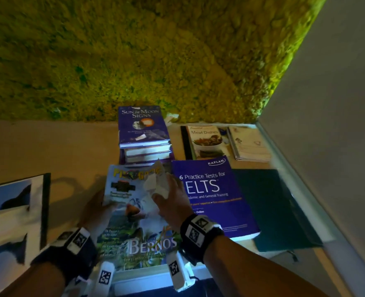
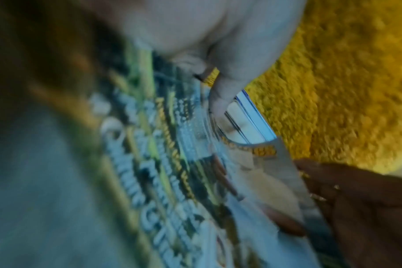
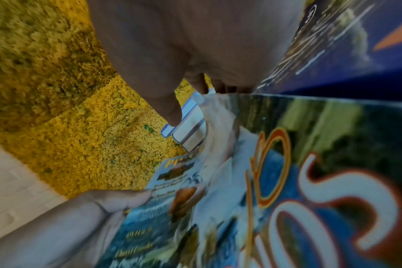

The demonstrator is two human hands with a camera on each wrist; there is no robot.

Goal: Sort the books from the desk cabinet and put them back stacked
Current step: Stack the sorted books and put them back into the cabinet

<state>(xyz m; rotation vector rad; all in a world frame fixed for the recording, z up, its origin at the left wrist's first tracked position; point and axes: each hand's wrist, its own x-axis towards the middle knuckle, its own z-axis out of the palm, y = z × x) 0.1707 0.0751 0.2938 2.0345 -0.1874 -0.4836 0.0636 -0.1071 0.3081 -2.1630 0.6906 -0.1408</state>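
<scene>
We hold a glossy magazine between both hands, low and near the middle of the scene, its cover face up and its far right corner curled up and torn white. Our left hand grips its left edge, thumb over the cover and fingers underneath, as the right wrist view shows plainly. Our right hand rests on the right side of the cover with the fingers bent down around the curled corner; how tightly they pinch it we cannot tell, since the wrist views are blurred. Just beyond the magazine, on the far side, a stack of books sits on the beige desk surface, topped by the purple Sun & Moon Signs book. Touching the magazine's right edge lies the blue IELTS practice book, which rests partly on a dark teal folder. Farther off to the right, the Meat Dishes cookbook lies flat, with a pale spiral-bound booklet just beside it. At the near left, a large picture book with a black border lies apart from the rest. A mossy yellow-green wall rises behind the desk.
</scene>
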